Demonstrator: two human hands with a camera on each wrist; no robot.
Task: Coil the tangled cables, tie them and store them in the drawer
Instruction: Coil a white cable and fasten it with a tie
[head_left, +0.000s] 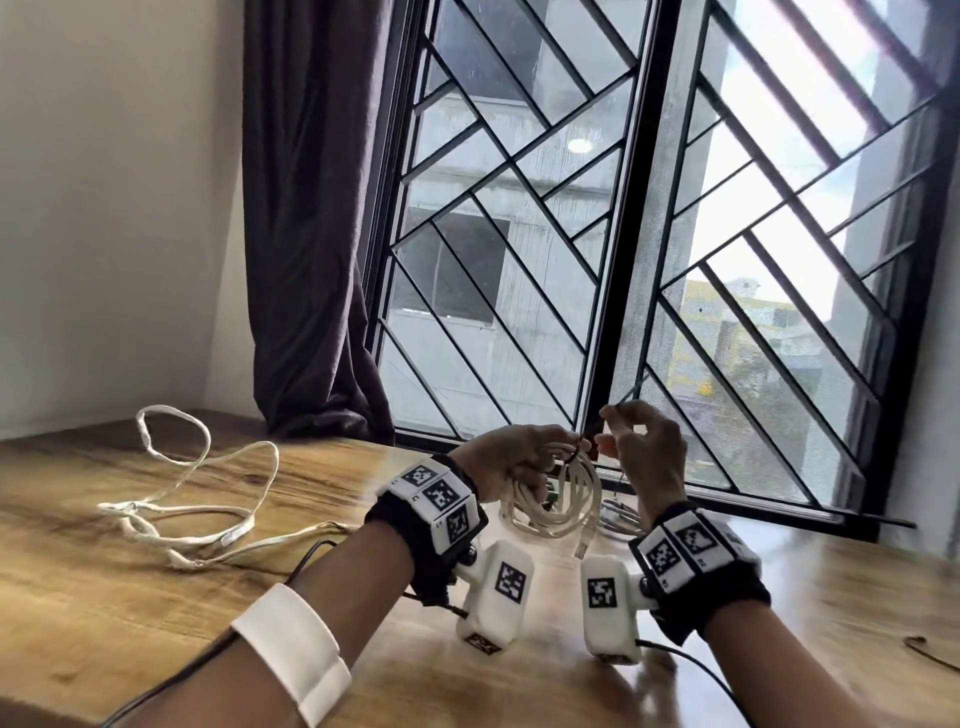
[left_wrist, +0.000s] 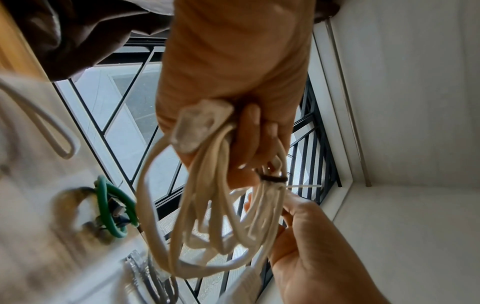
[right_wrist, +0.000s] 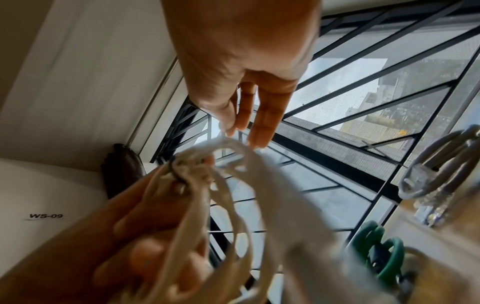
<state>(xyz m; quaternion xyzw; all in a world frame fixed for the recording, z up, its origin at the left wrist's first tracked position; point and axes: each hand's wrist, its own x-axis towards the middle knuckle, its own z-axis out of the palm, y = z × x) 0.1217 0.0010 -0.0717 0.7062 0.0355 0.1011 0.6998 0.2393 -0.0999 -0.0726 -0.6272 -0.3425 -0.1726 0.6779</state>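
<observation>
"WS-09" in black on a white surface (right_wrist: 46, 205); no other text legible.

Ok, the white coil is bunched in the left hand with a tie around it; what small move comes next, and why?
Probably pull the tie's free tail snug with the right hand. The left hand grips the white coil, a dark tie already circles its top, and the right fingers pinch a thin strand above it. Whether it is tight is unclear.

Bright daylight through window (head_left: 649, 234); wrist views blurred, perhaps motion; edges warped.
</observation>
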